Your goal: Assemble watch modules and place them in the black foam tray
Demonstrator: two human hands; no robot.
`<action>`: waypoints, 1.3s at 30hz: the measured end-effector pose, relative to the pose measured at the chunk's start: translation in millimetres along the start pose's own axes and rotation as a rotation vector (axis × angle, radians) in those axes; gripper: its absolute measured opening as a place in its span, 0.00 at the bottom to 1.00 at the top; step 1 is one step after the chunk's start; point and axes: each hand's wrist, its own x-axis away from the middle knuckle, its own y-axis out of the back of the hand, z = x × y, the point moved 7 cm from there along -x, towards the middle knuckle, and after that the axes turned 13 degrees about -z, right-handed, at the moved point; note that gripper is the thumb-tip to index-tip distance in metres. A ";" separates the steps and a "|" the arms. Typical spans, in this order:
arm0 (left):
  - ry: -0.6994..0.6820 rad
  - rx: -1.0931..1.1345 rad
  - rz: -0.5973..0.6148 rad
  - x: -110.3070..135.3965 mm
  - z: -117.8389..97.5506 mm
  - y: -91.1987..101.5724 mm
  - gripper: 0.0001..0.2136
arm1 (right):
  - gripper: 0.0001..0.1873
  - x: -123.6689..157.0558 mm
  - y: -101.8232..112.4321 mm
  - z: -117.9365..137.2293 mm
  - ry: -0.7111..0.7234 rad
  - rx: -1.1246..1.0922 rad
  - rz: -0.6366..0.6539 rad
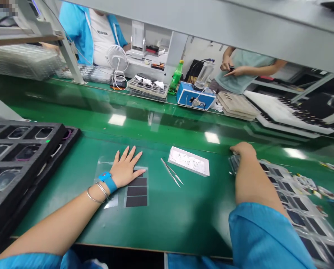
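Note:
My left hand lies flat with its fingers spread, over clear film sheets on the green table. Beside and below its thumb, a sheet with black rectangular pieces shows. A blue band and thin bangles circle that wrist. My right hand reaches to the far left corner of a clear plastic tray, its fingers curled at the edge and partly hidden. Dark pieces fill that tray's compartments. Between the hands lie metal tweezers and a shallow white box holding many tiny parts.
Black foam trays with framed lens-like parts are stacked at the left. Across the back stand a white fan, a green bottle and a blue machine. Two people are beyond the shelf. A grey shelf beam crosses overhead.

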 end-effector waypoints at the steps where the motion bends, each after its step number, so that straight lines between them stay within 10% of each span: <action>1: 0.004 0.006 0.005 0.0 -0.1 0.3 0.32 | 0.26 3.0 1.3 0.7 -0.056 0.050 0.005; 9: 0.021 0.136 -0.092 -4.9 -5.6 14.3 0.33 | 0.09 50.4 20.0 89.5 -0.075 -0.090 -0.051; 14: -0.063 0.518 -0.268 -3.8 -12.4 39.3 0.30 | 0.18 158.3 37.1 192.3 0.217 -0.473 0.074; 19: 0.000 1.094 -0.109 0.3 -16.2 34.4 0.32 | 0.15 267.0 26.1 255.9 0.338 -0.624 0.410; 27: 0.173 1.563 0.035 -1.7 -14.0 29.9 0.31 | 0.09 302.9 13.1 247.1 0.260 -0.974 0.398; 39: 0.226 1.714 0.071 3.8 -14.7 34.7 0.25 | 0.03 317.3 35.6 257.1 0.619 -0.866 0.145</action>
